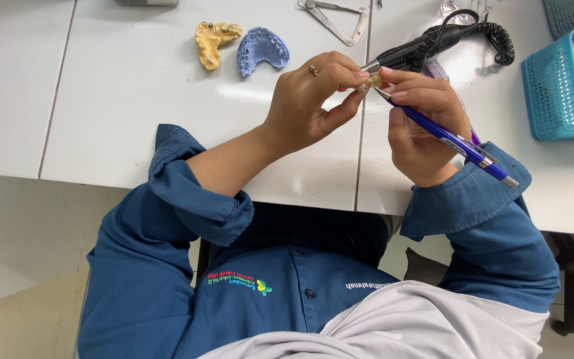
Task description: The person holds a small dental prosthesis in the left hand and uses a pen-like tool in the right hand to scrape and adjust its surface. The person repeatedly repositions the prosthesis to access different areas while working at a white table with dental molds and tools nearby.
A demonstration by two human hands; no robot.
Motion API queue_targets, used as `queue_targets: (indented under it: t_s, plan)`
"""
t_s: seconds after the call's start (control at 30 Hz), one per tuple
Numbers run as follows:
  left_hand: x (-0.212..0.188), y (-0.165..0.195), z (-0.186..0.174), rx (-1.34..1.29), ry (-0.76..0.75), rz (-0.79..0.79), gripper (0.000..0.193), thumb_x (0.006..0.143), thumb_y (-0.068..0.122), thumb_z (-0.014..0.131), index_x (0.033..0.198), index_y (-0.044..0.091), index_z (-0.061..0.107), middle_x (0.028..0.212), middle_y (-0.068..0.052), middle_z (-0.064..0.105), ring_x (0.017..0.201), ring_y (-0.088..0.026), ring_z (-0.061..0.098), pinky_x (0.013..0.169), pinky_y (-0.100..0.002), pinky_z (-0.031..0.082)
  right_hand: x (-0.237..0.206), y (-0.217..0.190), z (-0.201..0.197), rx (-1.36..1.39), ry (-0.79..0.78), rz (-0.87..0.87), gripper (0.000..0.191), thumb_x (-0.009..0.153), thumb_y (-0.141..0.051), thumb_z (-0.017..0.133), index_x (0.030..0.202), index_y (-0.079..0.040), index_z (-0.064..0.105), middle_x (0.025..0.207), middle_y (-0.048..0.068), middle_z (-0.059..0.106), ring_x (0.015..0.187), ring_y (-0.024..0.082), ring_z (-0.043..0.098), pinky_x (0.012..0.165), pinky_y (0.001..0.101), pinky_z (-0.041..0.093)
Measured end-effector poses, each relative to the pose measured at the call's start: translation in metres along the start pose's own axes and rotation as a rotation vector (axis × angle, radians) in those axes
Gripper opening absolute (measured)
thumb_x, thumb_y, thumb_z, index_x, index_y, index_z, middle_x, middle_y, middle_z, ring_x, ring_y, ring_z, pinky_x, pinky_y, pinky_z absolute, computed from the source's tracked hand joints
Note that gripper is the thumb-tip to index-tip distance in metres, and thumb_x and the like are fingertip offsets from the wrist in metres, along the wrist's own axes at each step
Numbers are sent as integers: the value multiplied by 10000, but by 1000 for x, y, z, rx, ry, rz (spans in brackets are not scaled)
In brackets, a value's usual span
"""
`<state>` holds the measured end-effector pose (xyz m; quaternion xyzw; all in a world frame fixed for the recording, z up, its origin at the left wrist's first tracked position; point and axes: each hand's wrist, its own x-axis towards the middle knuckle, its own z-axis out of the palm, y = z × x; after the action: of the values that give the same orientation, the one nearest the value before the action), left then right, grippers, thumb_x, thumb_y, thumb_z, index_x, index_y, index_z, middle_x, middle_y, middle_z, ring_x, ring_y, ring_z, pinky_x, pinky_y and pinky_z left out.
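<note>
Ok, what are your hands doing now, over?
Left hand pinching a small tan piece. Right hand holding a blue pen, tip at the piece. Black handpiece lies just behind; nothing blocking.

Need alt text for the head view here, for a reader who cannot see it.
Seen from above, a person's left hand pinches a small tan piece while the right hand touches a blue pen to it over a white table. Beyond lie a yellow dental cast, a blue dental cast, metal calipers, a black corded handpiece and a teal basket.
</note>
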<state>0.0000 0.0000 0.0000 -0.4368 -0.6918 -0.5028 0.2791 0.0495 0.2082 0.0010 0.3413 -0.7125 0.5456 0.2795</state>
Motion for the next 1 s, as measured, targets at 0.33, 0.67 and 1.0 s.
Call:
queue_targets:
  t_s: [0.33, 0.67, 1.0]
  plan:
    - [2, -1, 1, 20, 9, 20, 239, 1006, 68, 761, 1108, 130, 554, 1073, -21, 694, 874, -140, 741, 725, -260, 632, 0, 2, -1, -9, 16, 2, 169, 1042, 158, 566, 1158, 40, 528, 1185, 209, 624, 1251, 318, 667, 1123, 396, 580]
    - [4, -1, 0, 40, 9, 17, 253, 1001, 67, 765, 1106, 136, 546, 1077, -10, 689, 872, -141, 737, 718, -262, 625, 4, 3, -2, 2, 6, -10, 172, 1038, 155, 569, 1155, 37, 527, 1190, 214, 621, 1254, 311, 663, 1108, 389, 592]
    - [4, -3, 1, 52, 6, 35, 253, 1007, 72, 764, 1122, 140, 550, 1074, -8, 684, 877, -138, 735, 716, -258, 628, 3, 4, -2, -3, 16, -9, 157, 1050, 143, 579, 1157, 39, 532, 1189, 210, 622, 1253, 317, 665, 1107, 388, 589]
